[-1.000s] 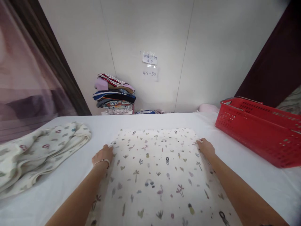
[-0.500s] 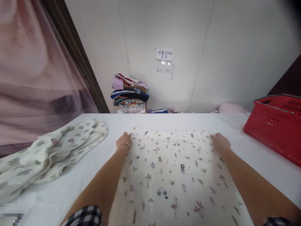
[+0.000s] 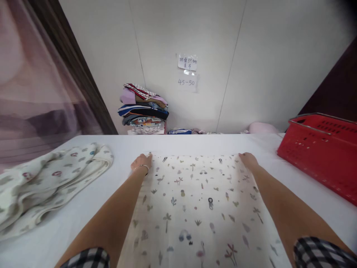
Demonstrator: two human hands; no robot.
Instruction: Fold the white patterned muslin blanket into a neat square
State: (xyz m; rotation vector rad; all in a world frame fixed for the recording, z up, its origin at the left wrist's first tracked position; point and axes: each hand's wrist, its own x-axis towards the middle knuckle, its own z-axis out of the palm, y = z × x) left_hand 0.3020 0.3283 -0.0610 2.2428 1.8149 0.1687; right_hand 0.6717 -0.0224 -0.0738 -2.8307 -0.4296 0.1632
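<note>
A cream cloth (image 3: pixel 195 201) printed with small plants and flamingos lies flat on the white table (image 3: pixel 195 143) in front of me. My left hand (image 3: pixel 141 162), with a thin bracelet at the wrist, rests fingers-down on the cloth's far left corner. At the far right corner lies my right hand (image 3: pixel 248 160), fingers stretched forward onto the cloth. Both arms reach straight out along the cloth's side edges.
A second patterned cloth (image 3: pixel 47 182) lies crumpled at the left of the table. A red plastic basket (image 3: pixel 320 152) stands at the right. Behind the table, a stack of folded clothes (image 3: pixel 143 109) sits against the white wall, under a paper label (image 3: pixel 187 62).
Both hands have slid forward along the cloth's side edges, from about a quarter of the way down to its far corners. The cloth lies flatter and more stretched out.
</note>
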